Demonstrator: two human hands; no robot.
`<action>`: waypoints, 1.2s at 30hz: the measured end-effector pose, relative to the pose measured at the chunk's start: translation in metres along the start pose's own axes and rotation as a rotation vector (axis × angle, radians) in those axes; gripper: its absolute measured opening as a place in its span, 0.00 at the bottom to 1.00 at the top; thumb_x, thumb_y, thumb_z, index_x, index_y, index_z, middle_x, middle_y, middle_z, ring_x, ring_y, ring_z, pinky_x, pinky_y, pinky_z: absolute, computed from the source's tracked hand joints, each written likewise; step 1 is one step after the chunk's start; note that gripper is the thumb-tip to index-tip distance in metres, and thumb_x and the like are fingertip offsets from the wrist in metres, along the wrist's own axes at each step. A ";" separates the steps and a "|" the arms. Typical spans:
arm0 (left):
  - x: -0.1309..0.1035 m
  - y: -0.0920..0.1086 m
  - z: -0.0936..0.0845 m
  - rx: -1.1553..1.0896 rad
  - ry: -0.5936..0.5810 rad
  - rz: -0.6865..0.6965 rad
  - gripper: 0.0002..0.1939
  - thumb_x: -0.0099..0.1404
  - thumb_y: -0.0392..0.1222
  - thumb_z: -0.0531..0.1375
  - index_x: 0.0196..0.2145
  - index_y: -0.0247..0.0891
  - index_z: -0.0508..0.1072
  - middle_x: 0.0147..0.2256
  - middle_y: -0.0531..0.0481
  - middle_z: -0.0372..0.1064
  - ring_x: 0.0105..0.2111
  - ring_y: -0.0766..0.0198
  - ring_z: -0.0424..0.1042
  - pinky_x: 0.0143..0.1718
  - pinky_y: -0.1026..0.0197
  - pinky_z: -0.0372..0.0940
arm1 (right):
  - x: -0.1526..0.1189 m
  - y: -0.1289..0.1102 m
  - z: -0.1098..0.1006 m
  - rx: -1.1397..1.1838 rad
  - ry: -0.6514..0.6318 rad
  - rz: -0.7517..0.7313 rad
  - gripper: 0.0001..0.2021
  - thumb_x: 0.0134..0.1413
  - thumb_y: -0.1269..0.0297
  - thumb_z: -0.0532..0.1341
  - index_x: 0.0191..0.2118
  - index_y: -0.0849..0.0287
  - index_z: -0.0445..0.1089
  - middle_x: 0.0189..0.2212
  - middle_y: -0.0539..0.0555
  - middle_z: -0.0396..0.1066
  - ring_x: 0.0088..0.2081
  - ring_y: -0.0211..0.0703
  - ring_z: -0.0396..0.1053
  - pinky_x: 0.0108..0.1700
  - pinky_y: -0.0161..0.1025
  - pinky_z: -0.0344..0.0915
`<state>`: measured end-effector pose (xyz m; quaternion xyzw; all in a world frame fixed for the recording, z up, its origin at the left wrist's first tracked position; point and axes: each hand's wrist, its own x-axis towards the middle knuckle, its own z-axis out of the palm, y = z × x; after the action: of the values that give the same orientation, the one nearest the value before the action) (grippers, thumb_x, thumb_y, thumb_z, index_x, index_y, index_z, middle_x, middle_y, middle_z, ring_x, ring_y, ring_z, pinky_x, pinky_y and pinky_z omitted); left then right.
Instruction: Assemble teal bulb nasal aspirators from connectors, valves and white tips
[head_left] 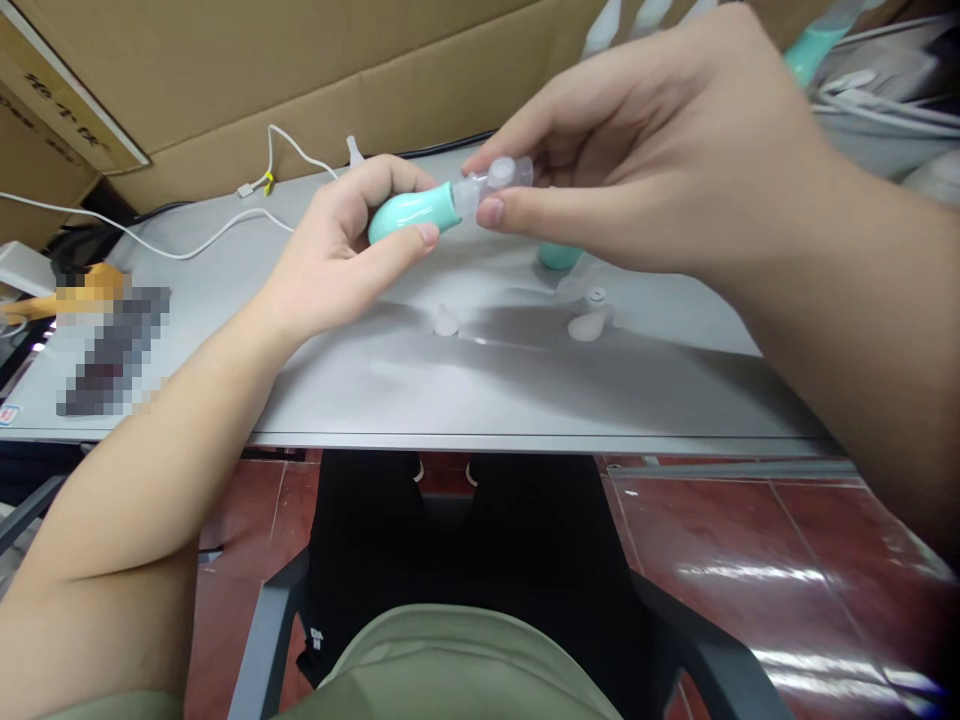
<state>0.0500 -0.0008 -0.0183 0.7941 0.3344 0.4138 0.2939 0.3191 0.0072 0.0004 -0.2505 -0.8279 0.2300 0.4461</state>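
My left hand (330, 240) is closed round a glossy teal squeeze bulb (412, 214), its neck pointing right. Between the thumb and fingers of my right hand (660, 150) is a clear plastic nozzle piece (501, 174) with a round knob on top. The nozzle's narrow end meets the bulb's mouth; how deep it sits inside I cannot tell. Below my right hand another teal bulb (559, 256) shows in part. On the table lie a small whitish cone-shaped tip (445, 322), a second pale tip (586, 327) and a clear piece (596, 294).
Cardboard (300, 70) walls the back of the grey table (390, 400). A white cable (202, 245) runs along the left, near a pale tip (354, 150). Behind my right hand are more white tips (602, 28), a teal bulb (814, 50) and bagged items (870, 85).
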 end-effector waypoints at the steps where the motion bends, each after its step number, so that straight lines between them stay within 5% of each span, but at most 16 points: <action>1: 0.000 0.002 0.000 0.022 0.002 0.013 0.13 0.72 0.57 0.75 0.44 0.50 0.81 0.33 0.52 0.74 0.33 0.59 0.68 0.40 0.50 0.68 | 0.000 0.001 -0.001 -0.004 -0.015 -0.006 0.10 0.62 0.56 0.76 0.45 0.54 0.86 0.38 0.46 0.83 0.36 0.25 0.74 0.36 0.25 0.71; 9: -0.002 0.012 0.003 0.009 0.031 -0.011 0.14 0.72 0.55 0.75 0.41 0.46 0.79 0.26 0.56 0.70 0.21 0.65 0.66 0.26 0.53 0.58 | 0.001 0.003 -0.003 -0.027 -0.072 -0.021 0.11 0.64 0.52 0.75 0.47 0.50 0.87 0.37 0.45 0.83 0.35 0.28 0.72 0.35 0.30 0.71; 18: -0.002 0.014 0.002 0.098 0.052 0.027 0.24 0.69 0.69 0.75 0.39 0.46 0.80 0.28 0.53 0.73 0.31 0.61 0.69 0.36 0.52 0.64 | -0.002 -0.002 0.001 0.021 -0.071 0.026 0.10 0.64 0.57 0.75 0.46 0.56 0.84 0.37 0.48 0.81 0.34 0.26 0.72 0.36 0.30 0.70; 25: -0.003 0.015 0.002 0.084 0.045 0.054 0.22 0.67 0.71 0.75 0.38 0.51 0.83 0.30 0.52 0.75 0.33 0.60 0.70 0.38 0.50 0.67 | -0.003 0.002 -0.002 -0.166 -0.084 -0.087 0.15 0.68 0.50 0.72 0.45 0.58 0.81 0.38 0.49 0.80 0.35 0.29 0.71 0.39 0.36 0.69; 36: -0.005 0.016 0.006 0.098 0.086 0.031 0.09 0.68 0.51 0.77 0.39 0.47 0.85 0.28 0.52 0.76 0.37 0.55 0.77 0.43 0.50 0.73 | -0.006 0.005 -0.003 -0.240 -0.102 -0.164 0.11 0.71 0.51 0.69 0.47 0.53 0.81 0.41 0.44 0.82 0.40 0.27 0.75 0.47 0.30 0.74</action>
<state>0.0574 -0.0158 -0.0118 0.7942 0.3544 0.4350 0.2335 0.3255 0.0080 -0.0052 -0.2214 -0.8888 0.1046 0.3874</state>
